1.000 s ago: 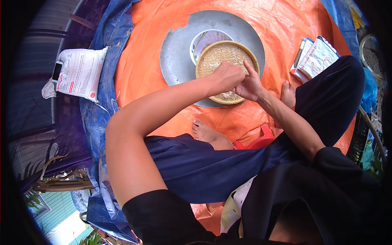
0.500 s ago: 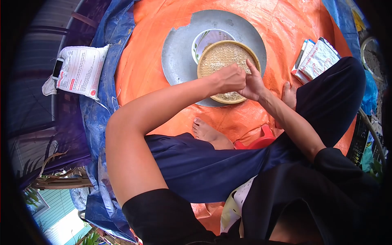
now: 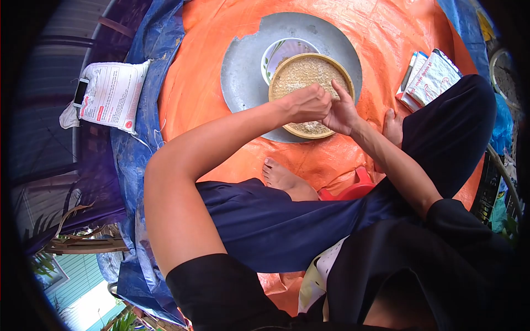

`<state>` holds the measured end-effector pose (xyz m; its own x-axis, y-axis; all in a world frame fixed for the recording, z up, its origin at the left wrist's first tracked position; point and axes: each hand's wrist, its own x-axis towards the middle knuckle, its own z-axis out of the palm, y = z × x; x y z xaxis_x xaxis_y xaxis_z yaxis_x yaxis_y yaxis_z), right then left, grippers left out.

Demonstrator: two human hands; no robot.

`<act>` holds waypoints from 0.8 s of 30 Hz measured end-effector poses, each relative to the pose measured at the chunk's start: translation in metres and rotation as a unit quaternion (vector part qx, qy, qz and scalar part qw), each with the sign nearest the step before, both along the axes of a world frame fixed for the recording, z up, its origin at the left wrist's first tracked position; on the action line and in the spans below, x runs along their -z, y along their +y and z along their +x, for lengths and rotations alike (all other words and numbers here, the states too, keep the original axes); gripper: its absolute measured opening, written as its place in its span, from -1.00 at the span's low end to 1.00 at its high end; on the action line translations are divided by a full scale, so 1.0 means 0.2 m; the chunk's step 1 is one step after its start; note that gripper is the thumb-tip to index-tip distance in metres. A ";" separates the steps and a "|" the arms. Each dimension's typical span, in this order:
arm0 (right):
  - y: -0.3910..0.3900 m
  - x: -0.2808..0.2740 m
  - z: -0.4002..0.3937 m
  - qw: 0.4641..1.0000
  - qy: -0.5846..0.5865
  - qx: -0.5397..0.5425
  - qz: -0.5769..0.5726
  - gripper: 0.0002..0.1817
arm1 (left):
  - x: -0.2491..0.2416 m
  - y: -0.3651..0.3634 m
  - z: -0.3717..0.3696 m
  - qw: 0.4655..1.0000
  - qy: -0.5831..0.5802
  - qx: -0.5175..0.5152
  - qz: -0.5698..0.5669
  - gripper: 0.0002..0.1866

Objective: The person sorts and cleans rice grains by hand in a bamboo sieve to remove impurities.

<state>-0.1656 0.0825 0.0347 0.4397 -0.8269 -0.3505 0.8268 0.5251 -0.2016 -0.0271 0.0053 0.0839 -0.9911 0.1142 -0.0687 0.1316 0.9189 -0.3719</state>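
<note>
My left hand (image 3: pixel 308 103) is closed, its fingers curled in above a round woven basket (image 3: pixel 281 77). My right hand (image 3: pixel 343 115) meets it at the basket's near right side, with one digit raised and the other fingers bent against my left hand. Anything between the fingers is too small or hidden to name. Pale grains or flakes (image 3: pixel 309 71) cover the basket's bottom. The basket overlaps a white bowl with a leaf pattern (image 3: pixel 269 58), and both rest on a large round grey metal tray (image 3: pixel 237 83).
An orange tarp (image 3: pixel 193 83) lies under everything, edged by a blue tarp (image 3: pixel 132 182). On the left, a white printed sack (image 3: pixel 113 94) bears a phone (image 3: pixel 81 91). Folded packets (image 3: pixel 433 80) lie at the right. My feet (image 3: pixel 287 181) and a red plastic object (image 3: pixel 353 190) are nearer.
The whole view has shifted slightly. My hands remain together over the basket, with only a small change in the left fingers.
</note>
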 end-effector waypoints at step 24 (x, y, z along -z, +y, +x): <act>-0.01 0.21 -0.05 0.973 0.212 -0.001 0.093 -0.60 | -0.07 -0.33 0.13 0.869 -0.200 -0.335 0.304 -0.81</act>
<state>-0.1759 0.0796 -0.0080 0.2244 -0.7312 -0.6442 0.6889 0.5866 -0.4258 -0.0005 -0.0605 0.0970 -0.7602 -0.3434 -0.5516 -0.5014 0.8500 0.1618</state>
